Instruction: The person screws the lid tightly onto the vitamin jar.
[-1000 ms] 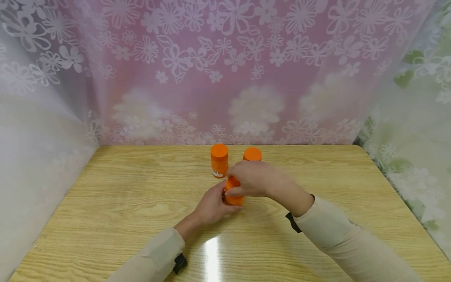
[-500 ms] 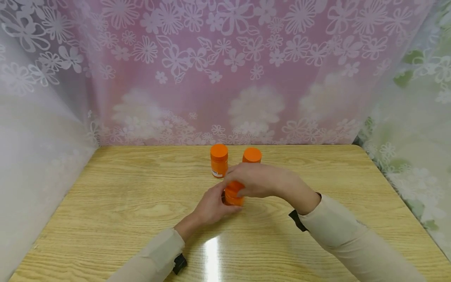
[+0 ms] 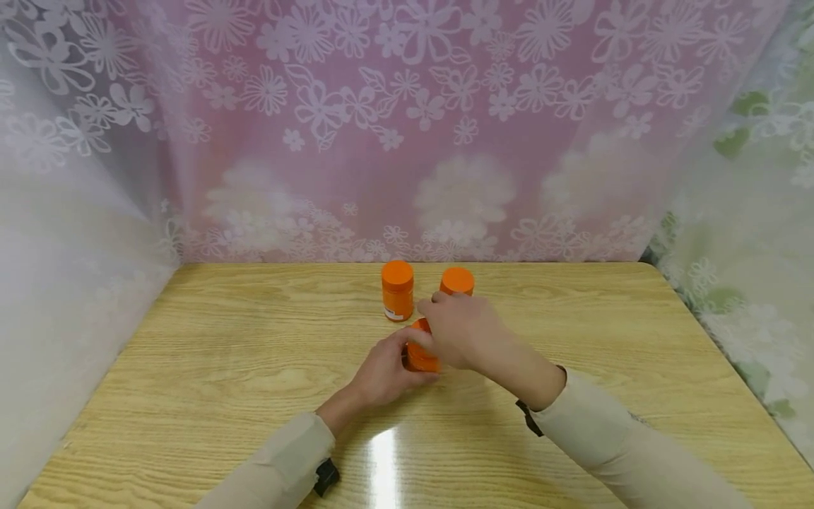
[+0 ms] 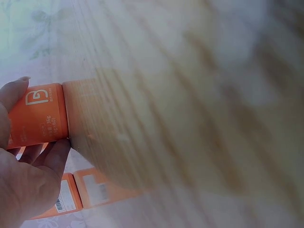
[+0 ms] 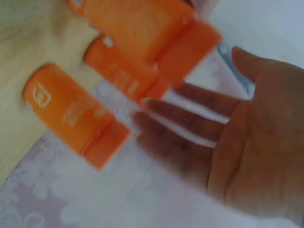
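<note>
My left hand [image 3: 381, 371] holds an orange jar [image 3: 422, 360] upright on the table. In the left wrist view its fingers and thumb curl round the lettered orange jar body [image 4: 35, 116]. Beside the top of that jar is my right hand [image 3: 467, 329], which covers part of it in the head view. From the right wrist, the right hand [image 5: 256, 142] has its fingers spread and loosely straight, thumb apart, near the jar's orange lid [image 5: 190, 52]. Whether a fingertip touches the lid is hard to tell because of blur.
Two more orange jars stand behind: one at the back left [image 3: 397, 293], and one at the back right [image 3: 457, 281], partly hidden by the right hand. The wood-grain table [image 3: 222, 375] ends at a pink flowered curtain [image 3: 356, 177]; pale curtains flank both sides.
The right hand, bent over the lid earlier, has turned at the wrist and its fingers have come off the lid. The left hand and its jar stay in place.
</note>
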Demonstrator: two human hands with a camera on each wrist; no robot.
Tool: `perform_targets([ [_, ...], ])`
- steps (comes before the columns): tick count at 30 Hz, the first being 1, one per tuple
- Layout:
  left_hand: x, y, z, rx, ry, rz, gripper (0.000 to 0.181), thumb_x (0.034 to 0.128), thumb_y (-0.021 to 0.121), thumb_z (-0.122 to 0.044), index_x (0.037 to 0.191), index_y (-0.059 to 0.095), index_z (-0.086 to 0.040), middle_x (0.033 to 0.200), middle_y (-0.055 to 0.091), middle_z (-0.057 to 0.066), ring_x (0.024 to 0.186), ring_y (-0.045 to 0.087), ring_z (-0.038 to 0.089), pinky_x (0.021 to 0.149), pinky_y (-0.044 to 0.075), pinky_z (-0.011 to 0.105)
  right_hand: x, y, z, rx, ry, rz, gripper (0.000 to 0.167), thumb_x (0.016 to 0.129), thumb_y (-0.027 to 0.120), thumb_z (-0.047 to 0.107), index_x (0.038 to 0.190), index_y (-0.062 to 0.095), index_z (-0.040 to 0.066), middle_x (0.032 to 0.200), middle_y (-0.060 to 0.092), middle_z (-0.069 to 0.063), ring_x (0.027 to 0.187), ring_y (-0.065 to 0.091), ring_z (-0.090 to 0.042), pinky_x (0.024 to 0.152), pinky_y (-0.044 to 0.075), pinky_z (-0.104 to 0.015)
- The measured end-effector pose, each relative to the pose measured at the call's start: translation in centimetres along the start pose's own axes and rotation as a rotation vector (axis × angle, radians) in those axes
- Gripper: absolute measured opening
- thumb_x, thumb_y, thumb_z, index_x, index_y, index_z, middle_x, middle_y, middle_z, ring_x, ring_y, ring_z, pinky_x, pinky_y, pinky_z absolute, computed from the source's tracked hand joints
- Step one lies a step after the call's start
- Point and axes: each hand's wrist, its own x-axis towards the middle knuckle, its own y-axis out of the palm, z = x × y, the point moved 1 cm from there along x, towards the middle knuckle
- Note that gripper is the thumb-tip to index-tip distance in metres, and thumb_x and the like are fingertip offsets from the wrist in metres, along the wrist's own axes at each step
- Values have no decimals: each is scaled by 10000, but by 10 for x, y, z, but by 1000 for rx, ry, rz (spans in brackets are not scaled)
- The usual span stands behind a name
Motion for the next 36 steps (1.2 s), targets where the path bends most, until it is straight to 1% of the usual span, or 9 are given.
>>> perform_targets([
  [4,-1,0,-1,9,3,-1,559,788,801,-285,1258,534,-144,1124,595,-55,971,571,103,843,482,300,-2,-10,-15,164,-252,82,402,923,648,278,1310,574,202,1392,480,-50,1250,457,-264,954,438,-433],
  [8,-2,0,-2,32,4,-5,605,792,796,-290,1304,508,-145,1165,578,-59,1008,553,103,874,467,307,-2,-13,-18,282,-425,165,435,864,678,23,1259,627,196,1310,551,-13,1209,485,-194,980,410,-360],
  [14,-2,0,-1,10,17,3,578,801,790,-281,1285,497,-164,1120,581,-83,961,560,93,834,478,287,-1,-7,-4,177,-264,62,217,881,706,189,1087,670,129,953,583,6,819,564,-149,729,487,-308],
  [19,-1,0,-1,-11,34,5,494,801,792,-268,1222,540,-214,1103,588,-116,952,563,80,825,482,282,-2,0,4,68,-94,-8,316,905,637,425,995,620,122,814,501,-3,643,505,-151,563,463,-312],
  [22,-2,0,0,-17,28,18,496,809,783,-276,1232,539,-192,1113,597,-107,953,573,79,827,486,279,-5,0,1,82,-110,28,409,899,627,464,1160,615,150,1027,571,-43,831,586,-192,671,512,-358],
  [25,-2,0,0,2,13,12,518,810,780,-295,1245,535,-155,1112,604,-80,955,575,87,829,487,284,-6,-4,-5,158,-231,88,436,895,688,280,1304,571,185,1358,490,-68,1176,513,-255,889,480,-413],
  [27,-2,-1,0,24,8,-5,549,804,784,-304,1261,530,-136,1122,601,-54,966,570,104,842,481,301,-5,-7,-9,205,-320,124,479,873,704,118,1323,571,209,1417,453,-40,1273,436,-244,983,419,-407],
  [31,-2,-1,0,38,-6,-17,626,792,795,-300,1316,494,-135,1163,583,-42,1011,554,115,883,460,320,-2,-10,-10,217,-384,137,440,835,711,-3,1238,636,158,1219,594,-26,1120,547,-200,941,446,-347],
  [36,-1,0,-1,6,12,0,545,799,793,-270,1264,524,-177,1120,589,-86,962,561,96,845,476,301,1,-1,-1,64,-166,19,271,876,698,356,1004,650,121,843,569,3,707,547,-158,622,490,-310],
])
